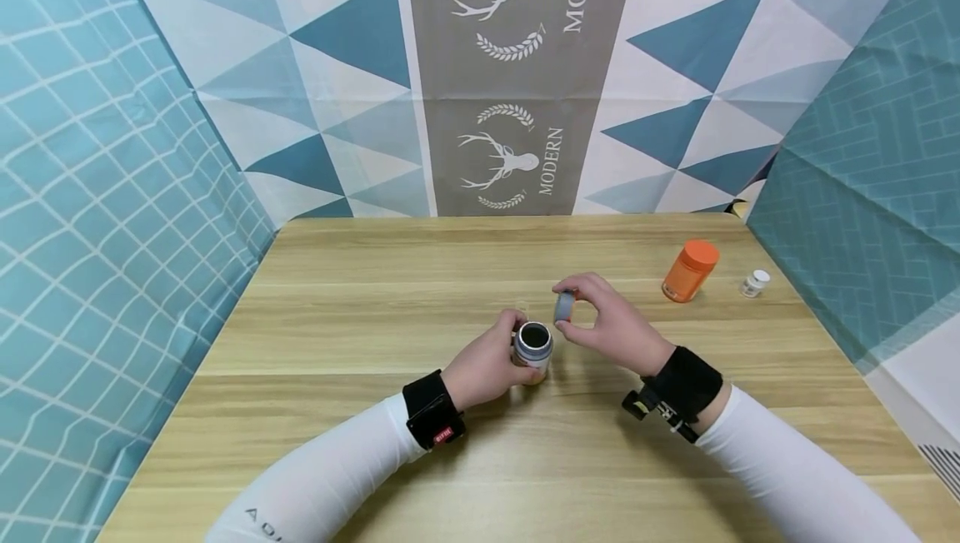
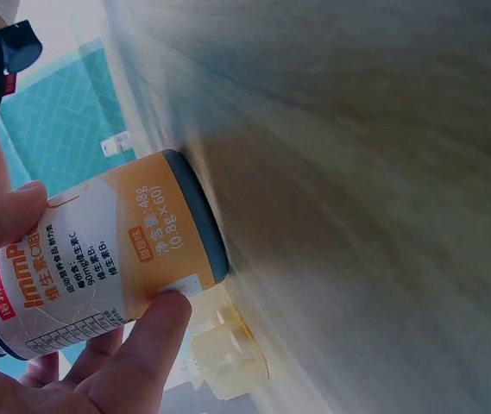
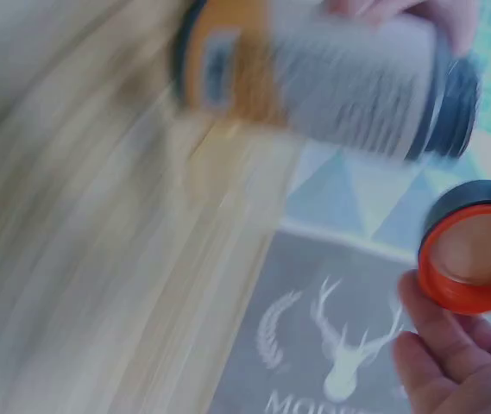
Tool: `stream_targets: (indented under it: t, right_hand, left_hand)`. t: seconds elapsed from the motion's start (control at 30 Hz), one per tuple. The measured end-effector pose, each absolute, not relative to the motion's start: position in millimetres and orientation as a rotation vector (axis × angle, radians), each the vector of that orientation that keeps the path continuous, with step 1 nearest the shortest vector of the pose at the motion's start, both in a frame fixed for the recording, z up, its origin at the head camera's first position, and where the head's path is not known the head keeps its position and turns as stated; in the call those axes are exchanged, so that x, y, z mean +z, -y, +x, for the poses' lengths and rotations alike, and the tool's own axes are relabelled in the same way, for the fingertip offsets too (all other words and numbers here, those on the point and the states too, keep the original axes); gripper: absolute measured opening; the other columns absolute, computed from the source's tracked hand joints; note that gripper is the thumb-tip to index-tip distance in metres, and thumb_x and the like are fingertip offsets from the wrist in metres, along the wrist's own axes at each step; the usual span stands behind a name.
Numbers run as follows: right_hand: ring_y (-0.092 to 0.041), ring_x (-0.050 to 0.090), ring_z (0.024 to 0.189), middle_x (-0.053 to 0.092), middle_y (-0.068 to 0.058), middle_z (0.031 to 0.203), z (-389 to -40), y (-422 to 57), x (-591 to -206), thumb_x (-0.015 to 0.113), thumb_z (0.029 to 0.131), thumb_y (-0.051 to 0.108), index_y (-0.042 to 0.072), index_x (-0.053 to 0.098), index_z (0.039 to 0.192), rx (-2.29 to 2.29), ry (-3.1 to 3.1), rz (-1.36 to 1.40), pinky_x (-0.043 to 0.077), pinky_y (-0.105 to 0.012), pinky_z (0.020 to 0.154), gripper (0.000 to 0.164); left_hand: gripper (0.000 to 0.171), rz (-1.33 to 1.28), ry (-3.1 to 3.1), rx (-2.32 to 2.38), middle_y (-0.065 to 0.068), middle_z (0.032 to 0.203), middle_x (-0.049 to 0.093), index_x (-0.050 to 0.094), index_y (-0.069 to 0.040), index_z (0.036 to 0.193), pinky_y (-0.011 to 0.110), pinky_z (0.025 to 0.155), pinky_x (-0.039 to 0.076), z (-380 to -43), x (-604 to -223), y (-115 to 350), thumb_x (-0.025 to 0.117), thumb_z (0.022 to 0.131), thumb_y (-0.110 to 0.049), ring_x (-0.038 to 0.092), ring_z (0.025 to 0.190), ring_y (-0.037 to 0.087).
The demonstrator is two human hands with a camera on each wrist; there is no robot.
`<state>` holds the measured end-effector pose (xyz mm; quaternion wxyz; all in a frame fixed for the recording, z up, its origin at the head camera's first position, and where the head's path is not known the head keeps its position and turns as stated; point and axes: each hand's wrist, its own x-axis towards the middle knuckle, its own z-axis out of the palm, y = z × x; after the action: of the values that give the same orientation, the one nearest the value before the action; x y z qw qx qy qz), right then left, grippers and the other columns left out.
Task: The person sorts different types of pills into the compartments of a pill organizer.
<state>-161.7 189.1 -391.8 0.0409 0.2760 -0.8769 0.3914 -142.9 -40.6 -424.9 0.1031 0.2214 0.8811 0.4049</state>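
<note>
My left hand grips a supplement bottle that stands upright on the table, its dark round mouth uncovered. In the left wrist view the bottle's white and orange label shows, with thumb and fingers on its sides and its grey base against the tabletop. Just to the right of the bottle's mouth, my right hand pinches a grey screw cap by its edges, apart from the bottle. An orange-red inner rim of the cap faces the camera in the right wrist view.
An orange bottle with an orange lid stands at the back right of the wooden table. Beside it is a small white bottle. Behind the held bottle is a pale yellowish see-through object. Patterned cloth hangs behind the table.
</note>
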Motion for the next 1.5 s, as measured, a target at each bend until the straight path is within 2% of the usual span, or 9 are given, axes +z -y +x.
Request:
stream_targets:
  t: [0.17, 0.4, 0.7, 0.87, 1.07, 1.23, 1.37, 1.43, 1.5]
  right_hand:
    - [-0.027, 0.054, 0.121, 0.056, -0.013, 0.131, -151, -171, -389, 0.076, 0.086, 0.003, 0.009, 0.053, 0.107, 1.458, 2.534, 0.878, 0.040, -0.049, 0.107, 0.032]
    - [-0.021, 0.056, 0.123, 0.061, -0.005, 0.132, -145, -164, -401, 0.078, 0.087, 0.012, 0.014, 0.051, 0.092, 1.525, 2.570, 0.855, 0.045, -0.046, 0.100, 0.027]
    - [-0.019, 0.058, 0.120, 0.060, -0.002, 0.134, -145, -163, -408, 0.078, 0.087, 0.016, 0.018, 0.062, 0.105, 1.409, 2.609, 0.980, 0.049, -0.040, 0.097, 0.024]
    - [-0.018, 0.058, 0.119, 0.061, -0.001, 0.131, -143, -161, -408, 0.079, 0.086, 0.019, 0.017, 0.063, 0.105, 1.209, 2.610, 1.042, 0.050, -0.036, 0.095, 0.025]
    - [-0.011, 0.059, 0.101, 0.059, 0.005, 0.115, -138, -151, -411, 0.081, 0.084, 0.029, 0.019, 0.061, 0.102, 1.057, 2.611, 0.898, 0.053, -0.036, 0.083, 0.029]
    - [-0.012, 0.051, 0.078, 0.051, 0.002, 0.099, -135, -141, -413, 0.077, 0.085, 0.041, 0.015, 0.054, 0.098, 0.984, 2.653, 0.755, 0.048, -0.029, 0.065, 0.037]
    - [-0.014, 0.052, 0.078, 0.051, -0.003, 0.107, -135, -139, -411, 0.069, 0.090, 0.049, 0.011, 0.051, 0.113, 0.984, 2.738, 0.736, 0.046, -0.027, 0.064, 0.048]
    - [-0.016, 0.058, 0.095, 0.051, -0.006, 0.124, -137, -143, -407, 0.068, 0.092, 0.046, 0.011, 0.050, 0.128, 0.995, 2.772, 0.814, 0.051, -0.030, 0.076, 0.053]
    - [-0.019, 0.055, 0.117, 0.046, -0.006, 0.142, -138, -148, -401, 0.067, 0.093, 0.035, 0.011, 0.046, 0.142, 0.997, 2.794, 0.945, 0.049, -0.036, 0.093, 0.058]
  left_hand:
    - [0.069, 0.673, -2.580, 1.221, 0.003, 0.116, 0.062, 0.041, -0.010, 0.129, 0.032, 0.092, 0.048, -143, -425, 41, 0.085, 0.079, -0.024, 0.060, 0.103, 0.011]
    - [0.072, 0.654, -2.574, 1.207, 0.002, 0.120, 0.060, 0.040, -0.010, 0.133, 0.029, 0.089, 0.047, -143, -424, 42, 0.084, 0.080, -0.028, 0.059, 0.099, 0.009]
    - [0.071, 0.657, -2.557, 1.204, 0.000, 0.121, 0.059, 0.040, -0.010, 0.134, 0.029, 0.089, 0.048, -143, -422, 44, 0.083, 0.081, -0.029, 0.058, 0.101, 0.008]
    - [0.071, 0.667, -2.576, 1.191, 0.000, 0.118, 0.061, 0.041, -0.010, 0.133, 0.029, 0.089, 0.048, -143, -423, 43, 0.083, 0.080, -0.028, 0.059, 0.101, 0.008]
    - [0.068, 0.673, -2.576, 1.206, 0.000, 0.114, 0.062, 0.041, -0.010, 0.131, 0.028, 0.085, 0.049, -144, -424, 42, 0.083, 0.080, -0.025, 0.060, 0.098, 0.008]
    - [0.065, 0.697, -2.566, 1.225, -0.001, 0.110, 0.061, 0.040, -0.009, 0.131, 0.024, 0.077, 0.049, -145, -427, 42, 0.081, 0.082, -0.024, 0.059, 0.090, 0.007]
    - [0.062, 0.712, -2.552, 1.246, -0.002, 0.107, 0.060, 0.041, -0.010, 0.129, 0.024, 0.076, 0.049, -145, -426, 43, 0.080, 0.081, -0.021, 0.058, 0.088, 0.008]
    - [0.064, 0.717, -2.551, 1.247, -0.001, 0.111, 0.061, 0.041, -0.009, 0.131, 0.024, 0.079, 0.049, -145, -426, 43, 0.080, 0.081, -0.020, 0.060, 0.093, 0.008]
    - [0.070, 0.714, -2.551, 1.248, 0.002, 0.119, 0.060, 0.039, -0.008, 0.136, 0.026, 0.084, 0.050, -145, -426, 44, 0.081, 0.081, -0.021, 0.060, 0.100, 0.010]
